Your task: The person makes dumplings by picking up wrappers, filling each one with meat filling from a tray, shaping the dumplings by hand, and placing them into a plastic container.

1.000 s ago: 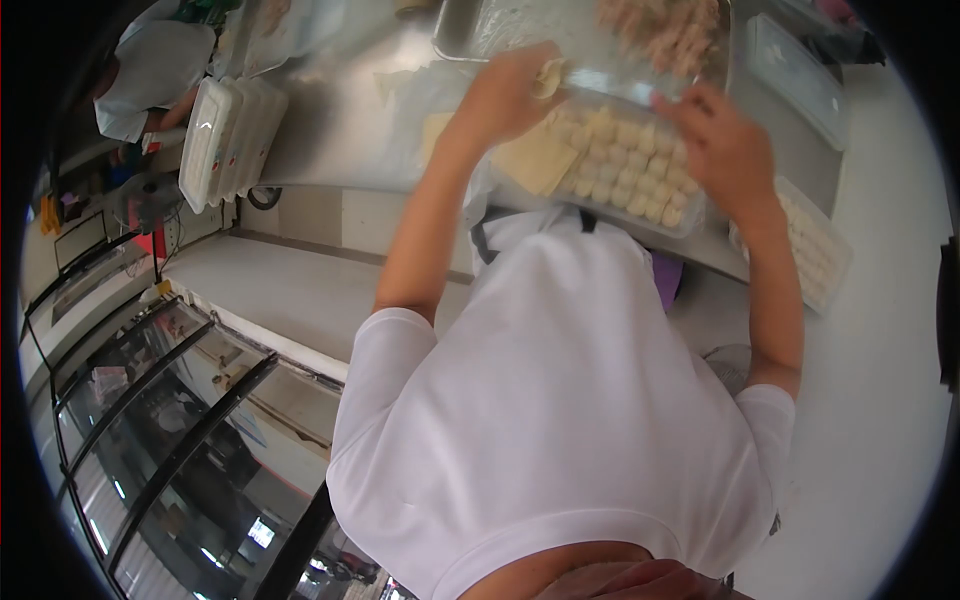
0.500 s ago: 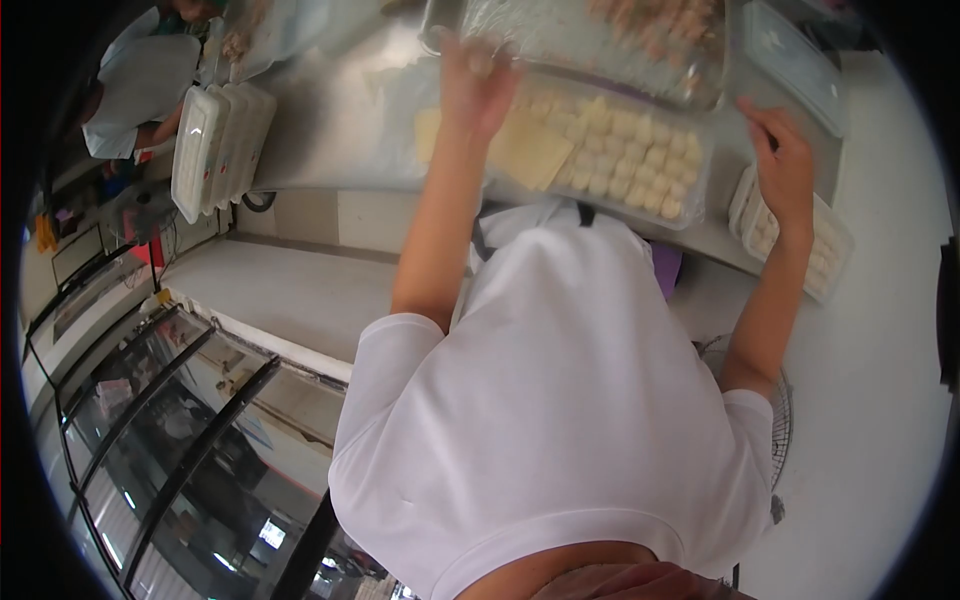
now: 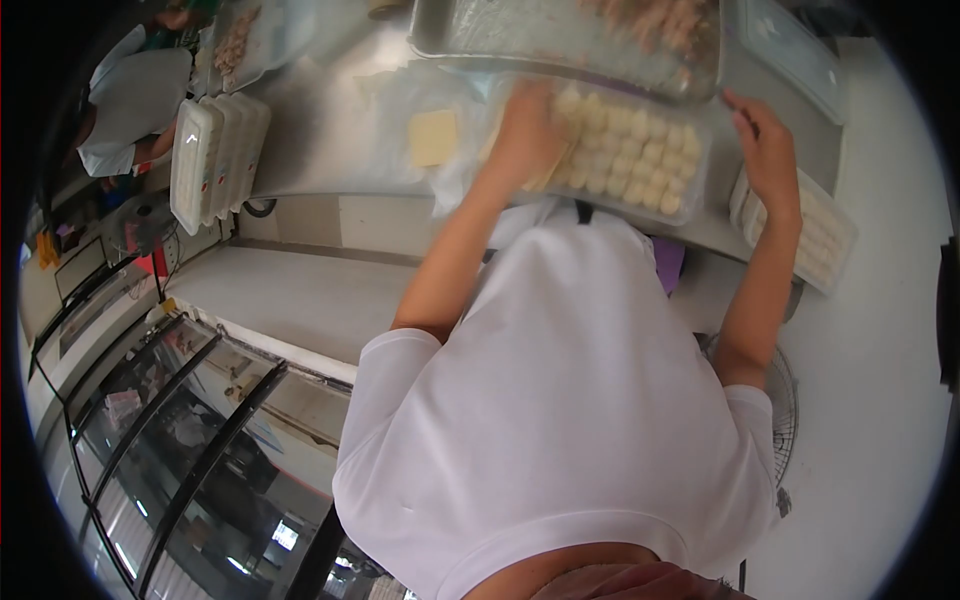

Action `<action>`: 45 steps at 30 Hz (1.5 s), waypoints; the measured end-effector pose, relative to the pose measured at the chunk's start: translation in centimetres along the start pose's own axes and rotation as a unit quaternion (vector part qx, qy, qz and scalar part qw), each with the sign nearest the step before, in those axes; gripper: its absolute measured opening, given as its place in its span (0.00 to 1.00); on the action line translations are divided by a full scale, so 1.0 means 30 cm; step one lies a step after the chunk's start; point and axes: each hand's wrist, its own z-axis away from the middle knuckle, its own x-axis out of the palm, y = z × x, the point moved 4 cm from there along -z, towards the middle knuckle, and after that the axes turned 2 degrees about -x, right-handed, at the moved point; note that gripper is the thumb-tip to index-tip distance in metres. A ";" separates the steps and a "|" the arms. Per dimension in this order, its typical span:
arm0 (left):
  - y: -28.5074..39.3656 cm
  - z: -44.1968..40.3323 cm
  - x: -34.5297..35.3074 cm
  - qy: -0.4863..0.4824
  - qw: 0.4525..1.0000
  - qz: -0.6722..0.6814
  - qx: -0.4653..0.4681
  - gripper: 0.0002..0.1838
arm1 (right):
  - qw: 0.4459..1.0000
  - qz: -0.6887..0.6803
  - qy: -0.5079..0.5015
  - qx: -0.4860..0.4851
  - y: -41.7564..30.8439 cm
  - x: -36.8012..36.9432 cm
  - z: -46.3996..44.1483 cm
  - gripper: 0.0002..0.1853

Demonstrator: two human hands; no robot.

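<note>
My left hand (image 3: 528, 138), smeared by motion, is over the left end of a clear plastic tray (image 3: 690, 212) holding rows of round, pale dumplings (image 3: 640, 150). Its fingers are curled downward and their tips are hidden. Pale yellow sheets, probably wrappers (image 3: 548, 178), show partly beneath this hand. Another square stack of wrappers (image 3: 433, 138) lies on plastic film to the left. My right hand (image 3: 768, 150) is beside the tray's right end, near the corner of a large metal tray (image 3: 480, 48). Its fingers are bent together around a small dark shape that I cannot make out.
Pinkish filling (image 3: 660, 25) is in the metal tray's far right part. A lidded container (image 3: 790, 55) stands at the right, with a pack of pale pieces (image 3: 825, 235) below my right forearm. White packs (image 3: 215, 160) stand stacked left; another person (image 3: 135, 95) is beyond them.
My left hand has moved right and nearer, from the metal tray's edge to the dumpling tray. The left wrapper stack is now uncovered. My right hand has shifted slightly left.
</note>
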 end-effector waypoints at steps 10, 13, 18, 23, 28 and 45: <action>0.009 -0.006 0.065 -0.097 0.989 -0.107 0.031 0.16 | 0.997 -0.030 -0.026 0.072 0.037 0.016 0.037 0.15; 0.031 -0.001 0.043 -0.075 0.994 -0.072 0.041 0.14 | 0.996 -0.043 -0.015 0.073 0.039 0.013 0.038 0.15; 0.007 -0.003 0.051 -0.080 0.992 -0.083 0.056 0.15 | 0.996 -0.043 0.008 0.074 0.069 0.030 0.009 0.14; 0.033 0.066 -0.074 -0.045 0.992 -0.113 0.013 0.15 | 0.997 0.072 -0.001 0.020 0.164 0.080 -0.046 0.18; -0.034 0.180 -0.095 -0.141 0.973 -0.179 -0.039 0.15 | 0.967 0.253 -0.026 0.017 0.186 0.140 -0.185 0.19; -0.080 0.187 -0.117 -0.150 0.985 0.001 -0.087 0.04 | 0.943 0.243 -0.211 -0.082 0.157 0.242 -0.245 0.17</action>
